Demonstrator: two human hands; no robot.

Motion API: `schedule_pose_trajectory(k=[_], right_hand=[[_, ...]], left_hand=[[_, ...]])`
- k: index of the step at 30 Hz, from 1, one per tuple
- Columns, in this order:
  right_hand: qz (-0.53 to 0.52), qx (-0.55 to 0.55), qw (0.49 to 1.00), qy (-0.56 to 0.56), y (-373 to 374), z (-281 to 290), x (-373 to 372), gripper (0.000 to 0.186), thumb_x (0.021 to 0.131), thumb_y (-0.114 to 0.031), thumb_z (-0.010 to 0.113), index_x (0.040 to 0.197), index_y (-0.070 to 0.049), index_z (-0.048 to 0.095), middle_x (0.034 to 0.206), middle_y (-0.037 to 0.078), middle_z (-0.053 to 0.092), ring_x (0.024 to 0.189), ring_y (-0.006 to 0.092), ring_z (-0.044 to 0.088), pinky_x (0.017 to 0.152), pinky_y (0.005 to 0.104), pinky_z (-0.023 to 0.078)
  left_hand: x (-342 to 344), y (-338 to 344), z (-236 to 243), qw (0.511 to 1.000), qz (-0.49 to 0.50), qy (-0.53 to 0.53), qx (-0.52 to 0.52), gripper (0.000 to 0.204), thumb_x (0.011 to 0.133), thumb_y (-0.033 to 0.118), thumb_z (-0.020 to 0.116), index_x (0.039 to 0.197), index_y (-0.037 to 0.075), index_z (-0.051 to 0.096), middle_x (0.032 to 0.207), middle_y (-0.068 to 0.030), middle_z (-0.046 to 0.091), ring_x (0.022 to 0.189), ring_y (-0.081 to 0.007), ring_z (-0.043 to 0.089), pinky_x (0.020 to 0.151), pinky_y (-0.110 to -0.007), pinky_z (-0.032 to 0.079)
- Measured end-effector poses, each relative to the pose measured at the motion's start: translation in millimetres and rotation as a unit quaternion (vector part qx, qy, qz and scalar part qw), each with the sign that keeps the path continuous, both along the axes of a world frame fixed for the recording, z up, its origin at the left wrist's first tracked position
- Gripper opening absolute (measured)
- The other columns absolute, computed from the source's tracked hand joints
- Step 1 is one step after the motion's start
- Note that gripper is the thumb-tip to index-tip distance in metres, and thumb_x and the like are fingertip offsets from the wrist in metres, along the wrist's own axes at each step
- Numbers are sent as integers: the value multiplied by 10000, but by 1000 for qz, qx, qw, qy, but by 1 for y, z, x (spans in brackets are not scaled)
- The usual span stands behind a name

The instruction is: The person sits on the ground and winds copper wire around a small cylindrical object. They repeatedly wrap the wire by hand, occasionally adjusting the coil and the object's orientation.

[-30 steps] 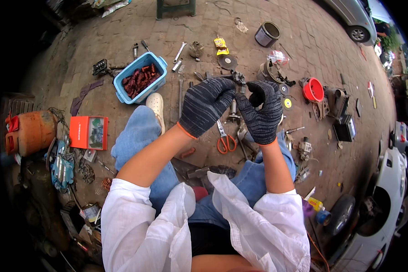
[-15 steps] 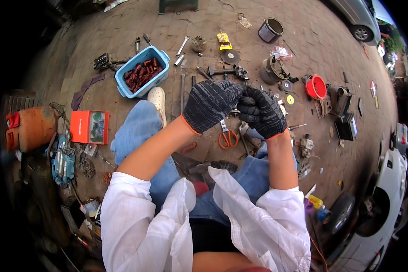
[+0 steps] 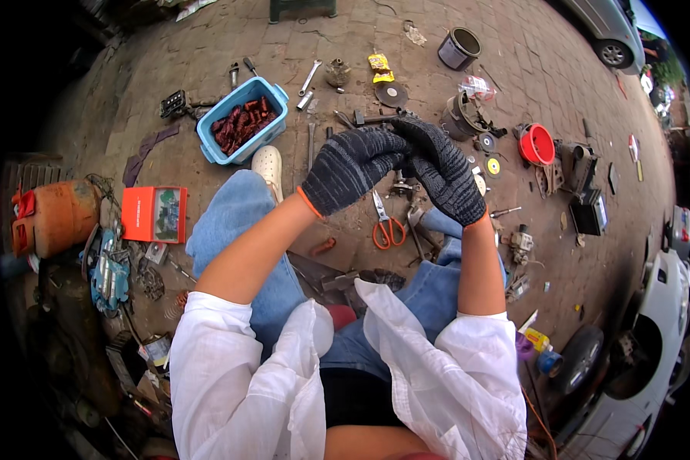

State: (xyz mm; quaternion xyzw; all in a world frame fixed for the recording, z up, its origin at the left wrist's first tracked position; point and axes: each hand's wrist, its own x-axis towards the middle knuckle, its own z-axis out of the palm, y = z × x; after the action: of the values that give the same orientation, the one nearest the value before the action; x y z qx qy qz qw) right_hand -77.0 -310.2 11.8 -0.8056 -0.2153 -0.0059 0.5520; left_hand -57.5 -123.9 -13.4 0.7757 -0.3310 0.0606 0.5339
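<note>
Both my hands wear dark knitted gloves and are raised together over my knees. My left hand (image 3: 351, 170) curls its fingers over the fingertips of my right hand (image 3: 443, 175), and the two touch. Whatever may sit between the fingers is hidden. On the paving just below the hands lie orange-handled scissors (image 3: 389, 228) and several small metal parts (image 3: 403, 186). My legs in blue jeans (image 3: 241, 222) stretch forward, with a white shoe (image 3: 268, 164) at the far end.
A blue tub of reddish parts (image 3: 241, 123) stands ahead on the left, with wrenches (image 3: 309, 77) and a grinding disc (image 3: 391, 93) beyond. On the left are a red box (image 3: 155, 215) and an orange gas cylinder (image 3: 54, 218). At right are a red bowl (image 3: 537, 144), a dark can (image 3: 458, 47) and a white car (image 3: 652, 345).
The fingertips of the two hands have closed in and now overlap. Both hands stay in about the same place over my knees.
</note>
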Motion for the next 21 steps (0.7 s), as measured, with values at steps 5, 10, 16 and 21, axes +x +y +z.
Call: schedule_pose_trajectory(k=[5,10,16,21], right_hand=[[-42,-101,994,-20,6,7,-3,412,756,-59,636,1151,-61,517,981,120,584,885,202,597,778,304,476],[-105,-96,987,-80,16,7,-6,291,733,-67,667,1006,-36,571,894,117,581,803,217,605,735,301,482],[-147,-129,966,-170,22,0,-6,243,710,-66,715,916,-47,588,833,74,573,742,196,562,681,296,459],[-142,-190,939,-249,19,-6,-3,207,699,-22,691,875,-53,587,788,78,583,716,235,556,644,326,447]], left_hand=[[4,7,-4,996,34,86,-8,180,800,56,611,972,10,639,859,-106,653,767,-160,611,708,-280,484],[5,9,-4,994,36,105,-6,170,808,57,610,967,4,638,853,-87,647,749,-111,584,694,-251,480],[3,10,5,983,33,181,-18,167,806,57,611,959,-5,633,853,-86,645,741,-113,581,683,-248,480],[3,11,3,991,41,130,-14,171,805,57,608,963,-6,630,840,-88,642,726,-104,580,669,-244,481]])
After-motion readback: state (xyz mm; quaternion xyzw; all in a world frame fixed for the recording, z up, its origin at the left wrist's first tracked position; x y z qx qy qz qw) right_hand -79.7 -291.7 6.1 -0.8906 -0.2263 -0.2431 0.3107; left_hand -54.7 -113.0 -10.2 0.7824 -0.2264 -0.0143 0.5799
